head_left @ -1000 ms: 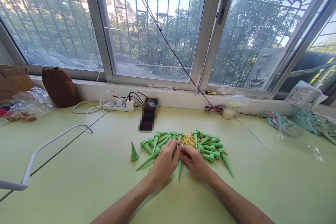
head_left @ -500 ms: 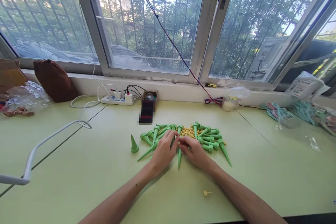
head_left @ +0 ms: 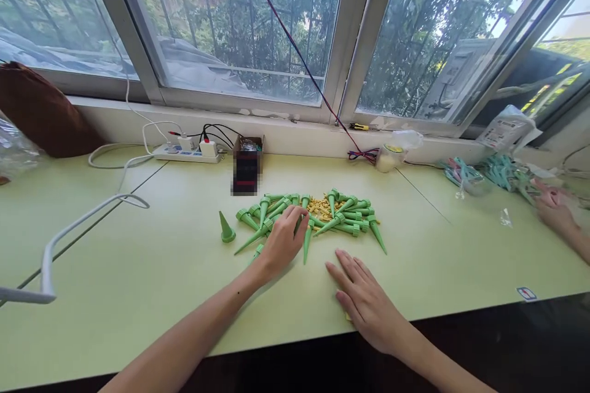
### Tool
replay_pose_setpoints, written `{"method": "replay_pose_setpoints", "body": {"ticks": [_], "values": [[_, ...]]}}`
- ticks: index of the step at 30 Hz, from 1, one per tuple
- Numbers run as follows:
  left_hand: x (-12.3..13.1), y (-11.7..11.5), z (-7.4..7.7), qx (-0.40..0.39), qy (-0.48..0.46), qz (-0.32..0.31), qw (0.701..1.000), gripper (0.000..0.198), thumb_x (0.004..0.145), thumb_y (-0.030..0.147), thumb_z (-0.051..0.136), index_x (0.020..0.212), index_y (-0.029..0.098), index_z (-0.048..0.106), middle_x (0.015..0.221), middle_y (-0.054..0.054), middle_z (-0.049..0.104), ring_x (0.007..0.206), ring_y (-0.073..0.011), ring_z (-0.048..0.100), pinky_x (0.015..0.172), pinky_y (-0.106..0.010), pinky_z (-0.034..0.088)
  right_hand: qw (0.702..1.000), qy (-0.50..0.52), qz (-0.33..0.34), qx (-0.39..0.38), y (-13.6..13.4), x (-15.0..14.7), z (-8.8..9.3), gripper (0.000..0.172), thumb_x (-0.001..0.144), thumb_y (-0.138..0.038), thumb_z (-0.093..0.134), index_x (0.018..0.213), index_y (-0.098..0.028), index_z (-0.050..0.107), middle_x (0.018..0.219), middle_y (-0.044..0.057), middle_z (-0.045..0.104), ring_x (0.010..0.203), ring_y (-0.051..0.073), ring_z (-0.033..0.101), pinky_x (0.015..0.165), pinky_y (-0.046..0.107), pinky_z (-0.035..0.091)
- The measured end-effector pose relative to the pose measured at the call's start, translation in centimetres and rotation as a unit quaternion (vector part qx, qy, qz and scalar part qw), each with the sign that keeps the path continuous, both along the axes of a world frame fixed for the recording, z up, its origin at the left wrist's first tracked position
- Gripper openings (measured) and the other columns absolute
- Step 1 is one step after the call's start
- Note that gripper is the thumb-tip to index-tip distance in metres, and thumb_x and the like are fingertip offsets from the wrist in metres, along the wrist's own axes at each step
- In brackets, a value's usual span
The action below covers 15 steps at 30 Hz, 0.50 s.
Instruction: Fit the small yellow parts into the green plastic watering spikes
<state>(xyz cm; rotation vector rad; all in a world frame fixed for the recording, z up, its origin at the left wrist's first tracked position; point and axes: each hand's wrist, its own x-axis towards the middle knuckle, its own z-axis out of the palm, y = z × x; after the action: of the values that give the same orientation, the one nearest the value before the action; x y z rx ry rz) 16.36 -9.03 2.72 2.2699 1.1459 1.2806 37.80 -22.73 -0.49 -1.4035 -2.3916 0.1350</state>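
Note:
My left hand [head_left: 284, 238] is at the front of a pile of green plastic spikes [head_left: 354, 227] with ribbed caps. Its thumb and forefinger are pinched together, and whatever is between them is too small to make out. Flat and low over the table, my right hand [head_left: 371, 302] has its fingers stretched out. A small yellow plastic piece [head_left: 348, 317] shows partly from under its thumb side. Many more yellow pieces [head_left: 318, 207] lie heaped among the spikes. One green spike [head_left: 225, 228] stands upright on its cap, left of the pile.
A bent white tube [head_left: 69, 245] reaches in from the left. At the back are a power strip [head_left: 187, 152], a small box [head_left: 251, 150] and a lidded jar [head_left: 388, 158]. Another person's hand [head_left: 560, 215] is by bagged teal items [head_left: 500, 172] at right.
My right hand has left the pile and come back toward the table's front edge, over the loose yellow piece, opening out. My left hand stays by the pile. The view has tilted down.

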Motion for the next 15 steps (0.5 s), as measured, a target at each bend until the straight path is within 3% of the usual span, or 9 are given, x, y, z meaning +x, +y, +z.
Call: {"method": "replay_pose_setpoints", "body": {"ticks": [3,9,13,15], "values": [[-0.1,0.3,-0.3,0.006,-0.002,0.001,1.0,0.016,0.102,0.023,0.042,0.096,0.021,0.058,0.093,-0.003,0.064,0.084,-0.0177,0.06,0.078,-0.031,0.048,1.0,0.008,-0.017,0.016,1.6,-0.1,-0.9,0.046,0.105,-0.033,0.044,0.151,-0.029,0.044,0.159,0.012,0.039,0.145,0.031,0.039,0.114,0.054,0.041],[-0.3,0.8,-0.6,-0.002,0.004,-0.001,1.0,0.017,0.102,0.024,0.042,0.096,0.021,0.057,0.093,-0.003,0.063,0.083,-0.0175,0.06,0.075,-0.029,0.048,0.994,0.052,-0.072,0.058,3.2,-1.0,-0.8,0.031,0.104,-0.029,0.044,0.13,-0.02,0.058,0.136,0.018,0.056,0.128,0.033,0.053,0.104,0.054,0.048],[-0.2,0.5,-0.5,-0.008,0.008,-0.003,1.0,0.017,0.102,0.025,0.042,0.096,0.021,0.057,0.091,-0.003,0.062,0.079,-0.017,0.058,0.073,-0.03,0.047,0.98,0.117,-0.127,0.097,4.2,-0.7,-0.6,0.025,0.105,-0.029,0.041,0.115,-0.02,0.062,0.119,0.016,0.062,0.109,0.032,0.06,0.093,0.053,0.052],[-0.2,0.4,-0.4,-0.012,0.006,-0.007,1.0,0.017,0.102,0.026,0.041,0.097,0.021,0.057,0.091,-0.003,0.062,0.078,-0.0168,0.058,0.073,-0.03,0.047,0.978,0.14,-0.122,0.094,3.9,-0.3,0.0,0.024,0.105,-0.031,0.042,0.111,-0.02,0.062,0.109,0.014,0.062,0.101,0.03,0.062,0.088,0.049,0.054]]}}
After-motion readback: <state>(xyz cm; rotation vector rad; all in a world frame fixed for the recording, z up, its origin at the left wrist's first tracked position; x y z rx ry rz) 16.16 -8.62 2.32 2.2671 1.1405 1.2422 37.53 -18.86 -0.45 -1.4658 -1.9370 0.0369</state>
